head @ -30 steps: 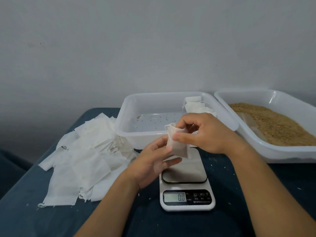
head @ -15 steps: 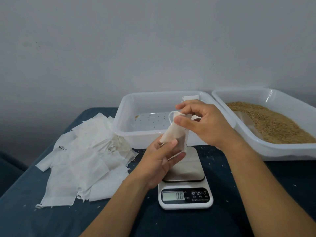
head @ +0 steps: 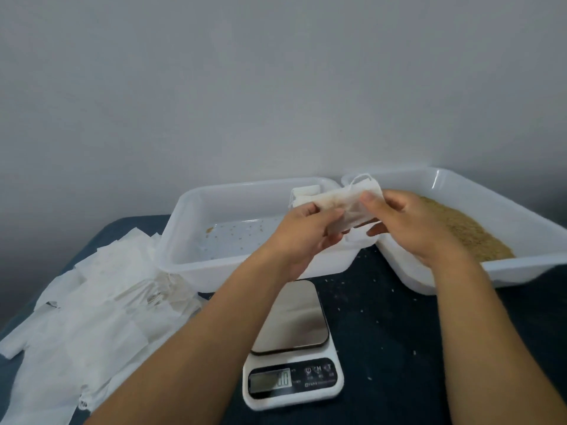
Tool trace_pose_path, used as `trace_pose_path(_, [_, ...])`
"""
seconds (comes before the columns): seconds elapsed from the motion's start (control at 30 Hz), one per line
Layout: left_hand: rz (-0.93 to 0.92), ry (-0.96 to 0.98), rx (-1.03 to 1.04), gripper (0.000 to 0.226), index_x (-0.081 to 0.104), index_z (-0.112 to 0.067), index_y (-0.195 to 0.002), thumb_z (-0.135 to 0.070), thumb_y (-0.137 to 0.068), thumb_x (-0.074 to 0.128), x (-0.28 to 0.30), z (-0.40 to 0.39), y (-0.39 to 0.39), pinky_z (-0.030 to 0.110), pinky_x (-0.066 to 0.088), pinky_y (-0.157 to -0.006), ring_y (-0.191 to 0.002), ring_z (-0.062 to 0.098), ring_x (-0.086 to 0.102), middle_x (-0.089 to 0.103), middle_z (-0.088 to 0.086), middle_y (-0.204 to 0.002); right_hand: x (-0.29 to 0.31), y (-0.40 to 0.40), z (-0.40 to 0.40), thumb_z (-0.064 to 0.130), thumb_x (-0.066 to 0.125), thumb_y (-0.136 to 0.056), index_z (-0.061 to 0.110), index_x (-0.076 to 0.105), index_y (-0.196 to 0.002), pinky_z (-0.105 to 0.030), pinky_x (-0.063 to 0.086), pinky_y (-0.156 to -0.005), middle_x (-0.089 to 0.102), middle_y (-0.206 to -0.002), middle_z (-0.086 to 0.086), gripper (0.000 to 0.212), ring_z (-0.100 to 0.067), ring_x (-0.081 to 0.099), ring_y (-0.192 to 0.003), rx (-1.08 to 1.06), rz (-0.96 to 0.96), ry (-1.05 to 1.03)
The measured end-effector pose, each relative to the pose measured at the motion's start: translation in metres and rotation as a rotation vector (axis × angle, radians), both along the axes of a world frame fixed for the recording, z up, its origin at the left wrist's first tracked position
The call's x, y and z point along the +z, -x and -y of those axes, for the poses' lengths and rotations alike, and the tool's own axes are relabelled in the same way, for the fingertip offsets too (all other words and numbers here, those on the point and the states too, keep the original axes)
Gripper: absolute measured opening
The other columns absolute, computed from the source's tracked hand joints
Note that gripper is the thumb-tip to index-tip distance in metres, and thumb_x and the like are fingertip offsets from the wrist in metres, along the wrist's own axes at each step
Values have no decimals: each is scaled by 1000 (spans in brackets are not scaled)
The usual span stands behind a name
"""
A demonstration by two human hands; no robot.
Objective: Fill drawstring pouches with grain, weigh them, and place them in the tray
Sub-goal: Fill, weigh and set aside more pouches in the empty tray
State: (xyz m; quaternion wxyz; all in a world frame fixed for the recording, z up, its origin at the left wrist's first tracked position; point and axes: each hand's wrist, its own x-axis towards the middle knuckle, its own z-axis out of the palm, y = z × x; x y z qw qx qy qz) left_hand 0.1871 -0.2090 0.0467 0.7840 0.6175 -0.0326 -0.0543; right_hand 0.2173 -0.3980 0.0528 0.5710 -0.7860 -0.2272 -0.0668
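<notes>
A white drawstring pouch (head: pixel 343 204) is held in the air between both hands, above the gap between the two tubs. My left hand (head: pixel 303 231) grips its lower left part. My right hand (head: pixel 408 222) pinches its upper right edge, thumb on top, with the string loop sticking up. The white tray (head: pixel 190 240) behind holds a few scattered grains and filled pouches (head: pixel 305 191) at its far right corner. The grain tub (head: pixel 521 228) at the right holds brown grain (head: pixel 472 234). The scale (head: pixel 291 348) sits bare near me.
A heap of flat white pouches (head: pixel 98 302) lies at the left on the dark blue table (head: pixel 392 332). Loose grains are scattered on the cloth right of the scale. A grey wall stands close behind the tubs.
Both hands have lifted the pouch up and to the right, from above the scale to the edge of the grain tub. The pouch is now stretched sideways between them.
</notes>
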Motion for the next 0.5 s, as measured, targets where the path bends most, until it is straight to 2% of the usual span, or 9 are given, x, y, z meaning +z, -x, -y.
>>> trace_pose_path(0.07, [6,-78,-10,10,69,-9,-108,-10,-102,61,7,15,-15,18,54,-68,-87,15,68,72,3,-97,-4,-6,14,49,55,-103,36,78,-99,-32,58,-71,79,-100,8,27,-15,77,-86,-53,-1,-17])
trace_pose_path(0.17, [36,-236,-26,8,68,-8,-105,-10,-100,61,10,35,-35,19,54,-67,-83,12,64,68,3,-97,-10,-13,30,46,53,-105,30,75,-100,-26,58,-65,79,-96,7,28,-18,78,-81,-116,-31,-38])
trace_pose_path(0.23, [46,-306,-32,6,67,-8,-99,-8,-99,61,11,45,-45,20,55,-68,-77,11,62,65,3,-92,-15,-17,38,45,53,-105,31,74,-102,-28,60,-66,78,-94,10,26,-17,78,-78,-162,-40,-24])
trace_pose_path(0.3, [47,-353,-28,5,67,-7,-98,-6,-98,62,10,52,-53,23,57,-74,-81,15,62,65,5,-93,-20,-23,46,46,53,-105,33,72,-102,-30,61,-68,77,-94,7,24,-15,77,-76,-234,-38,-3])
trace_pose_path(0.37, [43,-389,-33,9,68,-4,-105,-6,-97,63,10,57,-59,27,58,-80,-87,18,64,67,8,-98,-24,-27,53,47,53,-104,30,72,-100,-25,60,-64,76,-95,5,26,-13,77,-76,-294,-43,-12])
trace_pose_path(0.43, [40,-401,-42,15,67,-2,-110,-5,-96,64,10,61,-63,27,57,-81,-91,20,65,67,9,-101,-27,-30,56,47,55,-104,32,74,-100,-24,59,-63,77,-96,7,25,-15,78,-78,-276,-64,-63])
trace_pose_path(0.5, [42,-402,-46,15,67,-2,-109,-5,-95,64,9,66,-64,27,58,-82,-92,19,65,67,9,-102,-29,-31,57,45,57,-104,33,75,-101,-28,60,-67,77,-96,11,23,-18,78,-79,-235,-92,-100])
